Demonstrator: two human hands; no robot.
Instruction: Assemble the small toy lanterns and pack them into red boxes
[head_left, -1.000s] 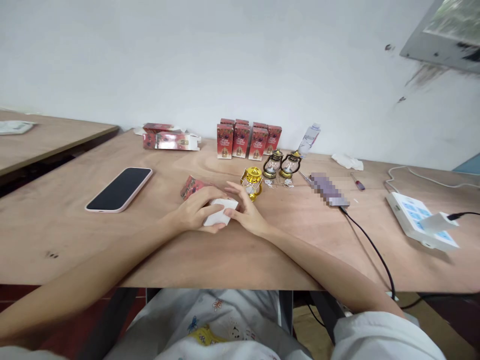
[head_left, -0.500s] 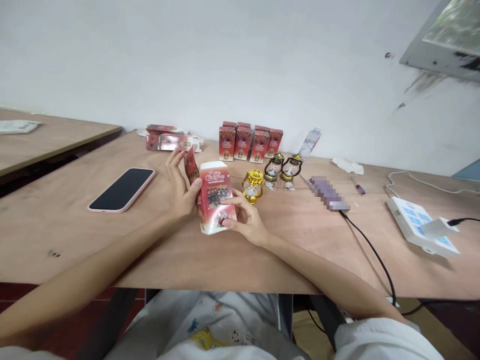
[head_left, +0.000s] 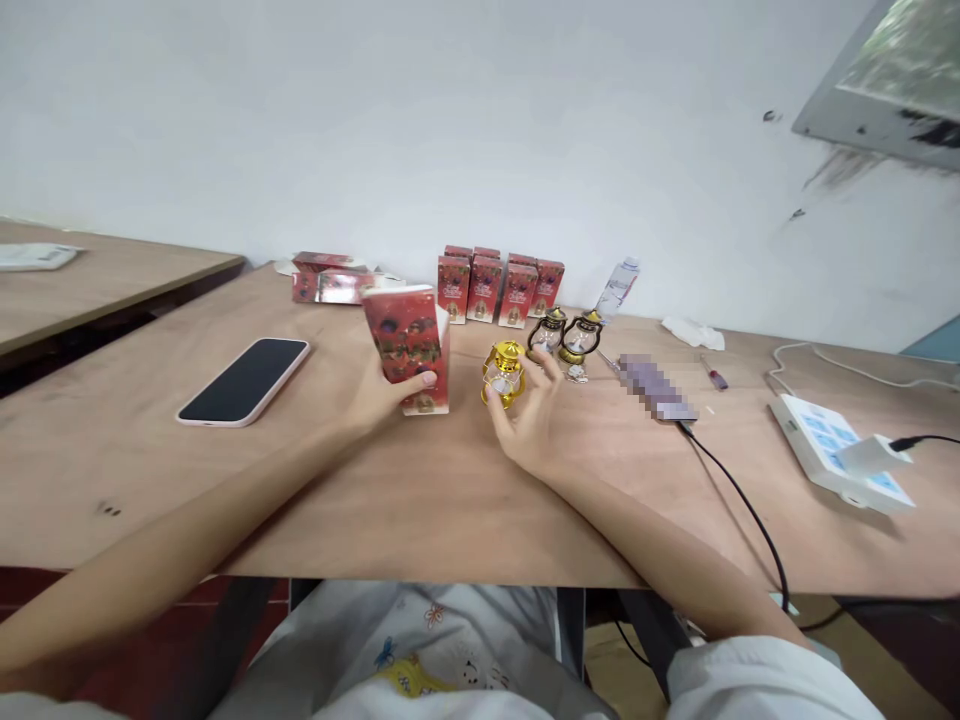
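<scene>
Pale, scuffed wall (head_left: 300, 130) rises behind a light brown wooden bench (head_left: 450, 520), where a shiny gold miniature lantern with a clear body (head_left: 505, 378) stands upright between the two hands. Judging by their places, the step in hand is holding a red printed cardboard box (head_left: 409, 345) ready on one side while taking hold of the lantern on the other. Lifting it would call for bringing thumb and fingers together on its sides, clear of the two dark bronze lanterns (head_left: 572, 338) just behind it to the right, while the box is kept steady. The left hand (head_left: 381, 397) is clamped on the box, thumb across the printed front and fingers hidden behind, keeping it roughly upright; white shows along its upper edge, but whether its base meets the bench cannot be told. The right hand (head_left: 531, 428) is curved, thumb and fingers apart at the lantern's near and right sides; whether they touch it is unclear. Both forearms reach inward from the near corners.
</scene>
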